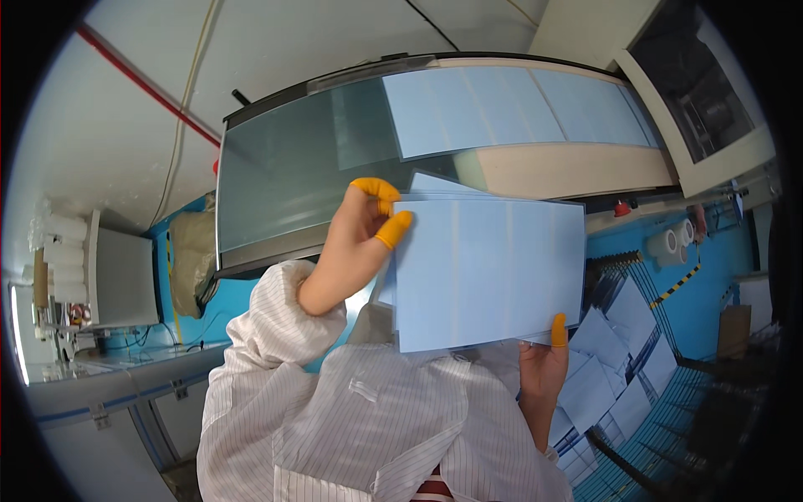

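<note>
A stack of light blue rectangular sheets (493, 276) is held in front of my chest, with several layers fanned slightly at the top edge. My left hand (355, 243), wearing yellow finger cots, pinches the stack's upper left corner between thumb and fingers. At the lower right corner, my right hand (545, 360) grips from below, its yellow-covered thumb on the front face and its other fingers mostly hidden behind. Beyond the stack, more blue sheets (477, 109) lie in a row on a pale conveyor belt (577, 170).
A dark glass-like surface (293, 167) forms the left part of the conveyor machine. A pale machine housing (698, 84) stands at the belt's right end. Loose blue sheets (615, 376) fill a black wire rack at lower right. A red button (621, 208) sits on the machine's near side.
</note>
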`<state>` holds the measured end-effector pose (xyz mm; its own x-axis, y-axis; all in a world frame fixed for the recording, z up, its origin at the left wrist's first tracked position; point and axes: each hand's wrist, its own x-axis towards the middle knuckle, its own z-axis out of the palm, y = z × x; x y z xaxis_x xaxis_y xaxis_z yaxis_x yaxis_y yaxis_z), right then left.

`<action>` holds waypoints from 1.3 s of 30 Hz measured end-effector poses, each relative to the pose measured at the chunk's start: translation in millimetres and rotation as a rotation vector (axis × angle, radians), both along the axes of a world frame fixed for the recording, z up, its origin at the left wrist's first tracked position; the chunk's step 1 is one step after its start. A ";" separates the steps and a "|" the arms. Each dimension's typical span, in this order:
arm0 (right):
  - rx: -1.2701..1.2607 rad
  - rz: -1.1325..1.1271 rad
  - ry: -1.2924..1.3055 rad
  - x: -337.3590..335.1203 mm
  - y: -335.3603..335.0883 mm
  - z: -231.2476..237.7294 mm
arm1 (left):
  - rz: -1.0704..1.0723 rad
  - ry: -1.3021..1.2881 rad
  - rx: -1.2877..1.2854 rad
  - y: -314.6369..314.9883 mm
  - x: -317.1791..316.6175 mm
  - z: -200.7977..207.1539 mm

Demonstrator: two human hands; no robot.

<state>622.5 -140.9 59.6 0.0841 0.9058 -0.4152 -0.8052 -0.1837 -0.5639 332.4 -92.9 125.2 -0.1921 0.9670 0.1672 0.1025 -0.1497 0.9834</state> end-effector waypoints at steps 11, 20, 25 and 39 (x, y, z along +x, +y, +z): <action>0.085 0.064 0.162 15.2 4.8 -5.8 | 0.608 -0.230 -0.158 31.4 -207.4 -12.9; 0.085 0.043 0.132 14.4 7.6 -4.4 | 0.670 -0.146 -0.154 65.2 -245.3 -36.1; 0.078 0.059 0.115 10.3 9.1 8.7 | 0.423 0.383 -0.235 67.7 -201.8 -16.8; 0.032 0.048 0.184 5.5 18.9 1.0 | 0.214 1.130 -0.029 28.1 -136.6 -16.6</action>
